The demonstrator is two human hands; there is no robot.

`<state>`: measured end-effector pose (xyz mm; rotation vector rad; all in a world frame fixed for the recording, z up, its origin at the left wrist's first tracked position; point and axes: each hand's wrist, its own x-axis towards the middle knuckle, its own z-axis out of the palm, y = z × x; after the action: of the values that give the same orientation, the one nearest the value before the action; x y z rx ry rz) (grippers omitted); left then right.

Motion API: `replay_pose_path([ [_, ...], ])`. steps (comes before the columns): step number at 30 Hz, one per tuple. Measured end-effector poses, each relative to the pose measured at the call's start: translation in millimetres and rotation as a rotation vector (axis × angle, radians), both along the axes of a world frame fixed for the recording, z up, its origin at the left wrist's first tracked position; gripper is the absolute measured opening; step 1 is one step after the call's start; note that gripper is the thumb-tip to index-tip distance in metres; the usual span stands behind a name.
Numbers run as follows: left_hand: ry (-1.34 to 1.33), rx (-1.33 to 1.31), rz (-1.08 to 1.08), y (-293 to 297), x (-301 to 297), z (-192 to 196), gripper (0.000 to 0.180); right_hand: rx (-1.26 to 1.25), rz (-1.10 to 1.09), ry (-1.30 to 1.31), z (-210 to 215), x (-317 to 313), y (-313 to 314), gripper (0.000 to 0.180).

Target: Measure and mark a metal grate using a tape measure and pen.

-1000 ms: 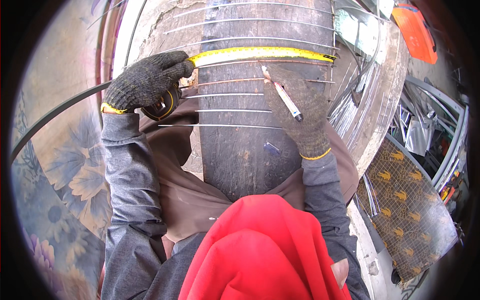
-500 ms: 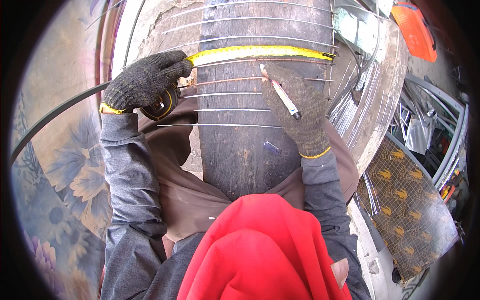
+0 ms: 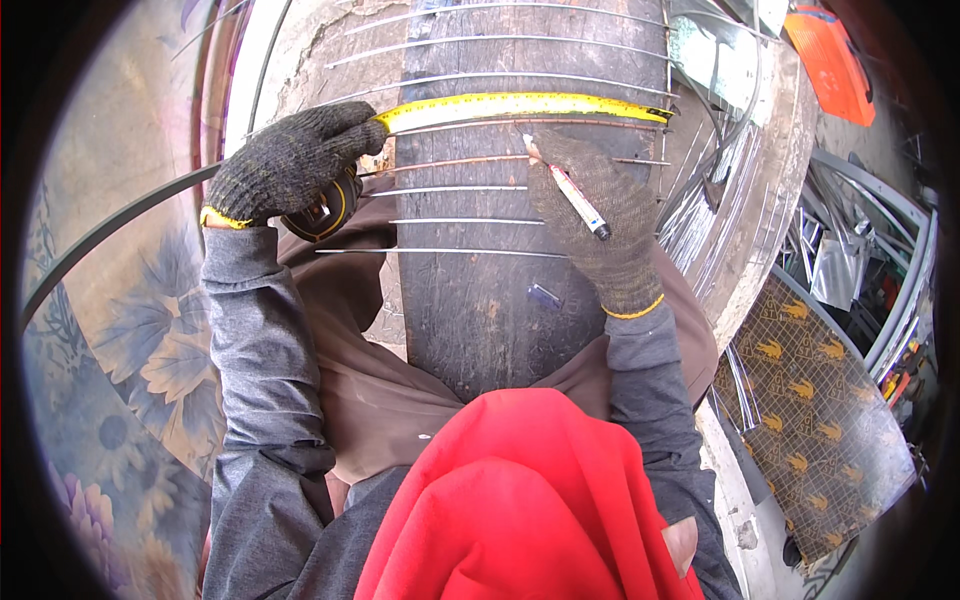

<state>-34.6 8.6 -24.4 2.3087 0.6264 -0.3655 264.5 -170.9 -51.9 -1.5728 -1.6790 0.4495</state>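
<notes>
My left hand [image 3: 290, 165], in a dark knitted glove, is closed on a black and yellow tape measure [image 3: 328, 212]. Its yellow blade [image 3: 520, 104] runs out to the right across several thin metal rods [image 3: 470, 189], the far end lying by a crosswise rod at the board's right edge. My right hand [image 3: 600, 200], gloved alike, grips a white marker pen [image 3: 575, 200] with its tip up and leftward, just below the blade near one reddish rod [image 3: 460, 162]. The rods lie side by side over a dark wooden board [image 3: 470, 320] between my knees.
A small bluish clear piece, perhaps a pen cap [image 3: 545, 295], lies on the board. At right are bundled thin rods [image 3: 705, 215], a patterned sheet [image 3: 810, 420], metal scraps [image 3: 835, 265] and an orange object [image 3: 828, 62]. A dark curved strip [image 3: 110, 232] crosses a floral sheet at left.
My right hand with the marker has shifted slightly right and down, its tip drawing back a little from the tape blade. The left hand stays nearly still.
</notes>
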Motion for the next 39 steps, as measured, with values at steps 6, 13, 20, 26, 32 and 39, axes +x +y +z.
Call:
replay_pose_path([
  [6, -0.059, 0.145, -0.096, -0.2, -0.4, 1.1, 0.04, -0.115, -0.026, 0.014, 5.4, -7.1, -2.6, 0.027],
  [13, 0.099, 0.184, -0.024, -7.7, 13.0, -2.3, 0.036, -0.11, 0.009, 0.06, 5.0, -12.5, 0.5, 0.028],
  [20, 0.161, 0.134, 0.083, -8.0, 14.9, -14.7, 0.036, -0.099, -0.002, -0.007, 4.9, -11.0, -0.7, 0.028],
  [26, 0.144, 0.09, 0.072, -7.1, 14.4, -11.3, 0.035, -0.093, -0.007, -0.003, 2.8, -12.7, 0.1, 0.028],
  [32, 0.101, 0.108, 0.055, -5.9, 9.2, -16.5, 0.036, -0.112, 0.0, 0.025, 3.6, -13.1, 2.1, 0.027],
  [39, 0.129, 0.068, 0.058, -4.2, 14.7, -14.5, 0.038, -0.068, 0.009, -0.013, -1.7, -8.8, 0.5, 0.028],
])
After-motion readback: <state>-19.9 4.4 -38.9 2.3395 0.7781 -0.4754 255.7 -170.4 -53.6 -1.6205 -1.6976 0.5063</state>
